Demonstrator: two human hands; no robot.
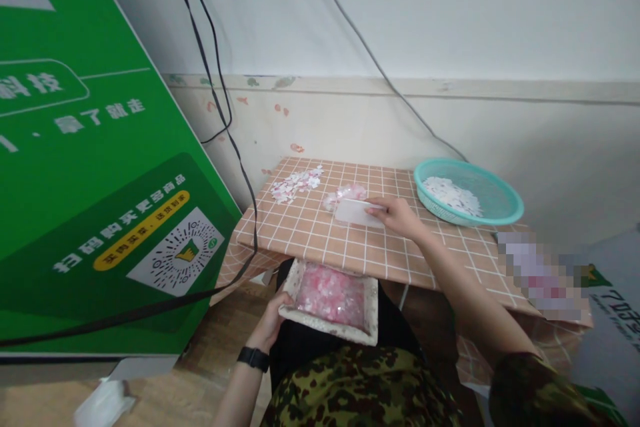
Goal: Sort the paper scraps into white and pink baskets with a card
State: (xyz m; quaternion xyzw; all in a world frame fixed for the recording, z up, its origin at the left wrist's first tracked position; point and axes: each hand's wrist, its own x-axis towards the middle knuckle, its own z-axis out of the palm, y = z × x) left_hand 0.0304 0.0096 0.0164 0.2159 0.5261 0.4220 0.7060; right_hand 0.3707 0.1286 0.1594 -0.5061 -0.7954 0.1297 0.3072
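Note:
My left hand [275, 318] grips the left edge of a speckled white box [372, 310] resting on my lap. Inside the box lie many small pink and white pieces [327, 295] that look shiny, like clear plastic. Over the table, my right hand [395, 216] pinches a flat, whitish, rectangular piece [353, 211] between thumb and fingers. Just behind that piece is a small heap of shiny pink and clear pieces [345, 195], partly hidden by it. Farther left on the table, white and pinkish flat bits [297, 183] are spread in a loose pile.
The table has a brown checked cloth [320, 240]. A turquoise basket [503, 217] holding white bits stands at its right. A blurred-out patch [543, 280] covers the right corner. On the left is a large green panel [75, 167] with a black cable [250, 193] hanging before it.

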